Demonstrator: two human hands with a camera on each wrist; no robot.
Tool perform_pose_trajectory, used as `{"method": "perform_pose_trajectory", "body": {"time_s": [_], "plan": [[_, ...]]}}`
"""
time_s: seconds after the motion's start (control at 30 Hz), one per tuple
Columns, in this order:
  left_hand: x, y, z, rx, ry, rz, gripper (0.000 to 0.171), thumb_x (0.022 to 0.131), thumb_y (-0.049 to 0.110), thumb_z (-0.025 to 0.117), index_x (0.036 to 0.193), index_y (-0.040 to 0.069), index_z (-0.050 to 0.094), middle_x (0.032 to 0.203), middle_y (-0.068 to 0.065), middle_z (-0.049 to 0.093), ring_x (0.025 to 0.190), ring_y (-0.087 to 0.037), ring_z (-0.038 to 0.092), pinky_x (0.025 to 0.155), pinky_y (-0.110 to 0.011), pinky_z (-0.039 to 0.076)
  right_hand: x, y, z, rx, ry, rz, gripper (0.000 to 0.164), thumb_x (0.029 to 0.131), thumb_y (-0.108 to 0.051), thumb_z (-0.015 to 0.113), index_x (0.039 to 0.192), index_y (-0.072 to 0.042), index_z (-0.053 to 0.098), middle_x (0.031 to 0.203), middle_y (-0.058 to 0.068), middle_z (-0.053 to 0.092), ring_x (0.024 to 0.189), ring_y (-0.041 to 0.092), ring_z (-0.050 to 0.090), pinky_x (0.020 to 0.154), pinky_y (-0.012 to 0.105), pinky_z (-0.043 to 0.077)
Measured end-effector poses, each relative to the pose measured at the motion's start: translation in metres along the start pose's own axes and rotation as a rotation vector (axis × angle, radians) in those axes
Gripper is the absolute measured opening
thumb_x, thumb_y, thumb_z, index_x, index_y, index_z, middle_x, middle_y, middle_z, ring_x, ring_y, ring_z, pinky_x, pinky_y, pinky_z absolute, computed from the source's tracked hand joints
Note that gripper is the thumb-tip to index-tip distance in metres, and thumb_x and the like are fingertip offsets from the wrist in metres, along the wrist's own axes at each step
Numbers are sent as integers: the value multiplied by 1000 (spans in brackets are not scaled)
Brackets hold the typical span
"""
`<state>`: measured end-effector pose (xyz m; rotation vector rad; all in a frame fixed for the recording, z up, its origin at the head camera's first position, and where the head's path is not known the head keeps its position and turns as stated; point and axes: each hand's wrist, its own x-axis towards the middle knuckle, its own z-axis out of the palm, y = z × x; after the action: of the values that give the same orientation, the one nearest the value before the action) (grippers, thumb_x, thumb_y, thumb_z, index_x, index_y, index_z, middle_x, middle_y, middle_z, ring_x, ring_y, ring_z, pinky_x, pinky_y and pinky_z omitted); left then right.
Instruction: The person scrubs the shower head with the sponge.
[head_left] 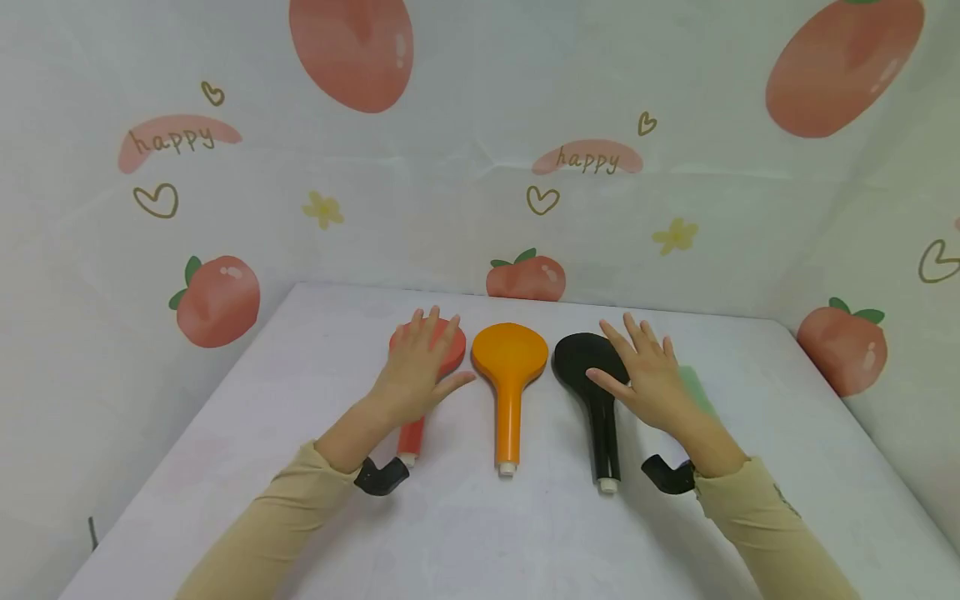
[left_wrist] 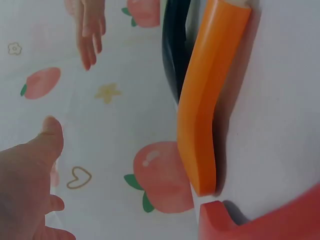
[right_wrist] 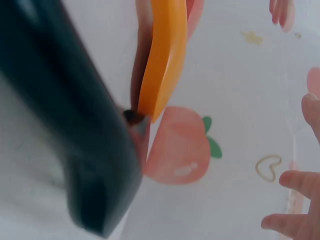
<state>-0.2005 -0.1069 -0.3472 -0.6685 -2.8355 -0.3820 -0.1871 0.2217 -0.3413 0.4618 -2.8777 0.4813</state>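
Three handheld shower heads lie side by side on the white table, handles toward me: a red one (head_left: pixel 411 437), an orange one (head_left: pixel 509 400) and a black one (head_left: pixel 602 425). Each handle ends in a pale connector. My left hand (head_left: pixel 412 375) hovers over the red shower head with fingers spread, hiding part of it. Fingers also spread, my right hand (head_left: pixel 648 379) is over the right side of the black one. Both hands hold nothing. In the left wrist view the orange shower head (left_wrist: pixel 200 105) appears from the side; the black one (right_wrist: pixel 85 115) looms close in the right wrist view.
Partly hidden behind my right hand lies a pale green flat thing (head_left: pixel 697 392), its kind unclear. A white cloth backdrop (head_left: pixel 450 200) with printed fruit rises along the table's back edge and sides. Black wrist-worn pieces (head_left: pixel 381 477) hang beneath both wrists.
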Motion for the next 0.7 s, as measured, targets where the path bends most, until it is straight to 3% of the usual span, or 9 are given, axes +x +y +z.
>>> {"method": "perform_pose_trajectory", "body": {"time_s": [0.1, 0.43, 0.7], "plan": [[-2, -6, -3, -63, 7, -35, 80, 89, 52, 54, 147, 7, 24, 152, -24, 21, 140, -45, 17, 112, -61, 18, -5, 8, -5, 38, 8, 7, 70, 90, -46, 55, 145, -10, 31, 150, 27, 24, 137, 51, 19, 108, 68, 12], [-8, -53, 14, -288, -5, -184, 76, 91, 54, 49, 145, 4, 28, 149, -17, 32, 137, -35, 31, 111, -54, 30, -25, 35, -19, 169, 62, 70, 64, 90, -35, 60, 140, -2, 36, 143, 31, 32, 128, 52, 30, 99, 68, 27], [-21, -70, 16, -560, -109, -362, 70, 93, 43, 52, 143, 0, 29, 141, -23, 41, 125, -40, 46, 96, -51, 47, -30, 62, -12, 166, 124, 85, 61, 87, -28, 64, 134, 3, 40, 136, 31, 39, 125, 50, 34, 99, 64, 29]]}}
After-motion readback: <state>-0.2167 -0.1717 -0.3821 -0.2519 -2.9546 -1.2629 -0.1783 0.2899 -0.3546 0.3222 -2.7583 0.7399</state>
